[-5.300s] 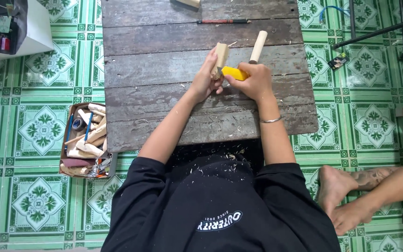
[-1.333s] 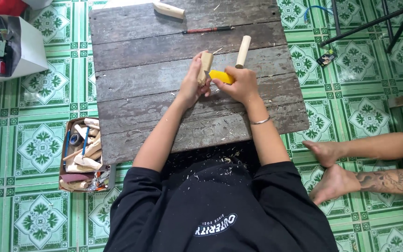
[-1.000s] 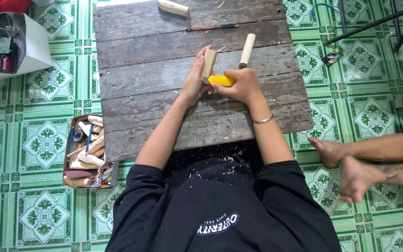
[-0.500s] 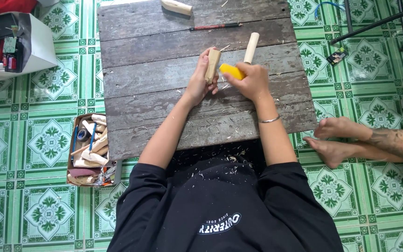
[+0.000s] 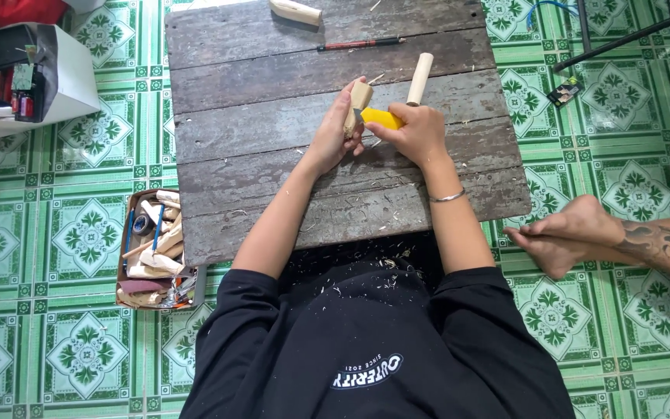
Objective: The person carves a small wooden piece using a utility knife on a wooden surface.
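While the left hand (image 5: 335,140) still grips the wooden piece (image 5: 357,105), right-hand fingers (image 5: 416,132) stay clamped on the yellow-handled knife (image 5: 381,118), mid-tabletop (image 5: 273,147); carving continues unchanged.

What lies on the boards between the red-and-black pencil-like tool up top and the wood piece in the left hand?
Head view: only bare grey planks between the slim red-and-black tool and the wood piece held by the left hand.

home woodcarving corner: plank table (image 5: 273,167), shavings (image 5: 366,268)
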